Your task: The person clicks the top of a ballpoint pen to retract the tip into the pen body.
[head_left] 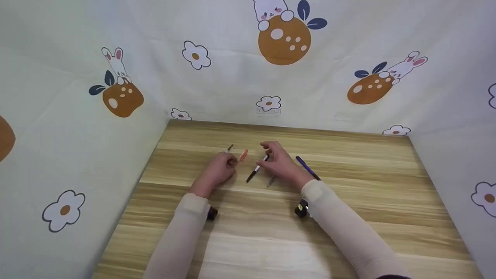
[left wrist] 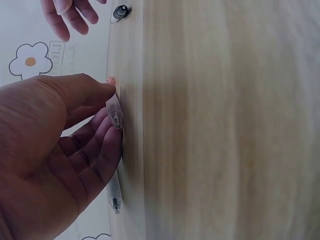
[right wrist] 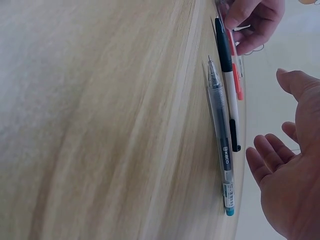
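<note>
My left hand (head_left: 217,170) pinches a clear pen with an orange-red end (head_left: 243,155) between thumb and fingers; in the left wrist view its clear tip (left wrist: 115,116) pokes out below the thumb. Another clear pen (left wrist: 114,195) lies beside that hand, partly hidden by the fingers. My right hand (head_left: 282,162) hovers with spread fingers and holds nothing. Near it lie a black-and-white pen (head_left: 255,170) and a clear pen with a teal end (right wrist: 222,135), partly covered by the hand in the head view.
A dark purple pen (head_left: 307,167) lies right of the right hand, by the wrist. The wood-grain table (head_left: 263,232) meets a pale patterned cloth (head_left: 228,89) at the back and sides.
</note>
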`<state>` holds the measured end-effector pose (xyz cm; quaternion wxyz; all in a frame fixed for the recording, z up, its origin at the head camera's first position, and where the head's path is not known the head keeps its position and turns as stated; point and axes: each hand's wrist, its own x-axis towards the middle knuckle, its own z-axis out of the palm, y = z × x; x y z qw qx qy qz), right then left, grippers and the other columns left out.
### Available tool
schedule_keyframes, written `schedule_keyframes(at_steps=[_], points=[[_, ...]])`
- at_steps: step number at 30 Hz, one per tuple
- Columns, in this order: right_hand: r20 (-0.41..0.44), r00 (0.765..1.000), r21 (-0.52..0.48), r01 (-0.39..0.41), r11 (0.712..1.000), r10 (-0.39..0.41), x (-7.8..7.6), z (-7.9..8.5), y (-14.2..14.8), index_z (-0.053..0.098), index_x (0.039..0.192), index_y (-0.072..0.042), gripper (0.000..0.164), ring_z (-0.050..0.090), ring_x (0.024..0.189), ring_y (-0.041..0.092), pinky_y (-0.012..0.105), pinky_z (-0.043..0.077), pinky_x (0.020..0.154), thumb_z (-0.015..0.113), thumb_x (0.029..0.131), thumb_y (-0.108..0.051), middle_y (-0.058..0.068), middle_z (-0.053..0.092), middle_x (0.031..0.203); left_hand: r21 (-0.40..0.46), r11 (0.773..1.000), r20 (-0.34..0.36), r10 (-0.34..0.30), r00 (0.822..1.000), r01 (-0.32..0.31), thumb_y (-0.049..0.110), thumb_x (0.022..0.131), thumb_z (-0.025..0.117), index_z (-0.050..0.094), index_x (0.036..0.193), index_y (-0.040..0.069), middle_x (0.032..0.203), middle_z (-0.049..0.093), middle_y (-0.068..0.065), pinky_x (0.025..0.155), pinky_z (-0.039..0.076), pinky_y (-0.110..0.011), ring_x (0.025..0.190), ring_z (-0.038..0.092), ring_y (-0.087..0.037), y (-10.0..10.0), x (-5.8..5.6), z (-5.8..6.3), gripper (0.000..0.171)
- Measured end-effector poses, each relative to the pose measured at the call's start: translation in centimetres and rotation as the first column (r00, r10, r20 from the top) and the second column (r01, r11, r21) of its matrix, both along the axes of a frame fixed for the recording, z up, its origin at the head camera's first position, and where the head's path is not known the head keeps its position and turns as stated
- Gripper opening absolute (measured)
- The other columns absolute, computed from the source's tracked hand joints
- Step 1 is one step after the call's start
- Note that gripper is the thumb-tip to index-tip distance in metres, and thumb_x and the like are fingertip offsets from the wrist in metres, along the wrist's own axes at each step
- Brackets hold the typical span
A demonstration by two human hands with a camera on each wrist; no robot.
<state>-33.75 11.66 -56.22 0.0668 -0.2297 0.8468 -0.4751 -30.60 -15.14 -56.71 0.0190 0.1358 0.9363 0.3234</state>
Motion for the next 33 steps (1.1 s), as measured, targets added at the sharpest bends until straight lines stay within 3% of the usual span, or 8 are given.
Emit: schedule_keyframes(at_steps=[12,20,24,33], points=[[0.011,1.0,-0.027,0.003,1.0,-0.003,0.0,-0.4,-0.3,0.051,0.158,0.004,0.07,0.055,0.136,0.04,0.053,0.046,0.116,0.083,0.099,-0.013,0.029,0.052,0.15,-0.008,1.0,0.013,0.017,1.0,-0.017,-0.006,0.092,0.07,0.078,0.117,-0.002,0.108,0.075,-0.011,0.097,0.058,-0.047,0.105,0.069,-0.029,0.5,-0.4,-0.3,0.027],[0.019,1.0,-0.03,0.005,1.0,-0.005,0.2,-0.4,-0.5,0.05,0.159,0.002,0.069,0.054,0.138,0.04,0.055,0.045,0.117,0.082,0.1,-0.016,0.027,0.051,0.152,-0.015,0.999,0.048,0.042,0.998,-0.041,0.004,0.102,0.073,0.079,0.116,0.002,0.103,0.074,-0.007,0.088,0.059,-0.044,0.094,0.065,-0.024,0.8,-0.1,0.0,0.016],[0.022,1.0,-0.037,0.011,0.999,-0.01,0.1,-0.5,-0.5,0.049,0.16,0.002,0.07,0.054,0.138,0.04,0.055,0.045,0.117,0.082,0.1,-0.015,0.027,0.05,0.152,-0.024,0.998,0.062,0.061,0.996,-0.059,0.005,0.1,0.074,0.079,0.116,0.003,0.1,0.074,-0.005,0.085,0.059,-0.043,0.089,0.065,-0.022,0.9,0.0,0.2,0.016],[0.029,0.999,-0.063,0.025,0.998,-0.023,0.0,-0.3,-0.2,0.049,0.159,0.003,0.069,0.054,0.136,0.042,0.054,0.046,0.117,0.082,0.099,-0.009,0.03,0.051,0.151,0.099,0.994,0.094,0.045,0.995,-0.054,0.008,0.102,0.076,0.078,0.118,0.003,0.102,0.074,-0.005,0.089,0.058,-0.043,0.094,0.067,-0.022,1.3,0.1,0.6,0.017]])
